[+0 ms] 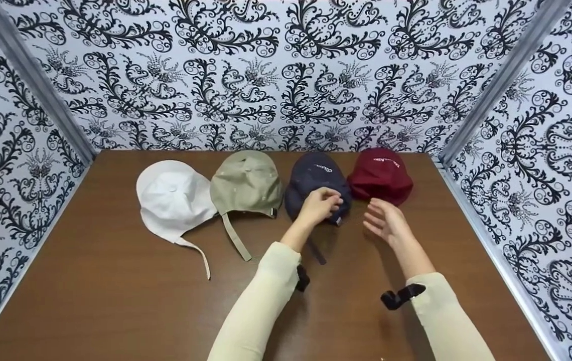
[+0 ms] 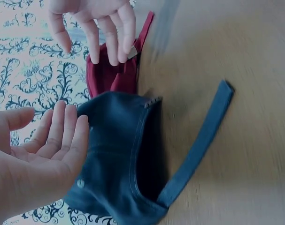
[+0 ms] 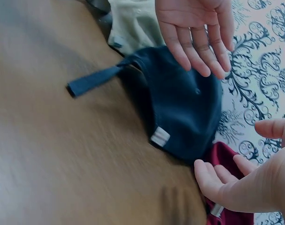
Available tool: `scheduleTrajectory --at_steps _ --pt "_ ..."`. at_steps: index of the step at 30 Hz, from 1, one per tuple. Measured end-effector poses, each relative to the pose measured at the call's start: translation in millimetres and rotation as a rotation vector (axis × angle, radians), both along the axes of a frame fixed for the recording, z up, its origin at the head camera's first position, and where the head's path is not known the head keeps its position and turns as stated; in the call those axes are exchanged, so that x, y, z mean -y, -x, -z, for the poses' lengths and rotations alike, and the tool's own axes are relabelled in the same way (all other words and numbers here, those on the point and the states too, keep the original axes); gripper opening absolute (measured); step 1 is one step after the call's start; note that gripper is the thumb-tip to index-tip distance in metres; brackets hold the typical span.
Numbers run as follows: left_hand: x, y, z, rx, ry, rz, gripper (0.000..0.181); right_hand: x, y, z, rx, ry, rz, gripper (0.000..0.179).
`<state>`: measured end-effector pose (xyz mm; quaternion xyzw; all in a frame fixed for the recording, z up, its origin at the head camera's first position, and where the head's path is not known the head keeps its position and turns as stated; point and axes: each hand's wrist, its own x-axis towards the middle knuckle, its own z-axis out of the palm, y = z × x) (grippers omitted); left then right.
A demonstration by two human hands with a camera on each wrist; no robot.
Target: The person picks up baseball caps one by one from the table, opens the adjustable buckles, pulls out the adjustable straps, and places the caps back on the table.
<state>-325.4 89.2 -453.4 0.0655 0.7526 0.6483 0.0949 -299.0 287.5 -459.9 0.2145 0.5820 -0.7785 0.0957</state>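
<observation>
Four caps would be too many to single out, so several caps lie in a row along the table's back. My left hand (image 1: 322,204) hovers over the navy cap (image 1: 311,173), its fingers loosely bent and holding nothing. In the left wrist view that navy cap (image 2: 114,154) shows its back opening and a loose strap (image 2: 198,145). My right hand (image 1: 388,220) is held just in front of the dark red cap (image 1: 380,175), palm turned inward, fingers relaxed. Both hands (image 3: 245,183) appear with spread, unfilled fingers in the right wrist view.
Left of the navy cap sit an olive cap (image 1: 246,183) and a white cap (image 1: 173,198), straps trailing toward the front. Patterned walls (image 1: 286,75) enclose the brown table (image 1: 130,311) at the back and sides. Black wrist cameras (image 1: 401,296) stick out from the sleeves.
</observation>
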Motion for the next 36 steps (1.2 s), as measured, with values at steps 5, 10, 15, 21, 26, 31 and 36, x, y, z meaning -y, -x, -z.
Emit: scheduleTrajectory --at_steps 5,10,15,21,26,31,36 --pt "-12.1 0.7 1.3 0.009 -0.013 0.013 0.019 -19.8 2.2 -4.7 -0.037 0.017 0.028 0.017" --pt "-18.1 -0.9 5.7 0.037 -0.026 0.035 0.021 -41.5 10.5 3.8 -0.064 0.046 0.047 0.010" --pt "-20.1 -2.3 13.2 0.071 -0.051 0.068 0.024 -62.7 17.5 15.4 -0.015 0.075 0.080 0.025" --pt "-17.7 -4.7 19.7 0.097 -0.056 0.060 0.023 -74.1 14.6 21.0 0.055 0.041 0.171 0.030" --pt "-12.6 -7.9 24.5 0.119 -0.062 0.061 0.023 -77.3 15.3 28.1 0.086 0.050 0.193 0.055" --pt "-9.8 -13.6 29.4 0.124 -0.077 0.073 0.024 -90.9 28.7 48.2 0.096 0.173 0.230 0.036" --pt "-11.4 -21.7 32.8 0.117 -0.102 0.086 0.024 -101.2 42.3 58.2 0.116 0.241 0.205 0.007"
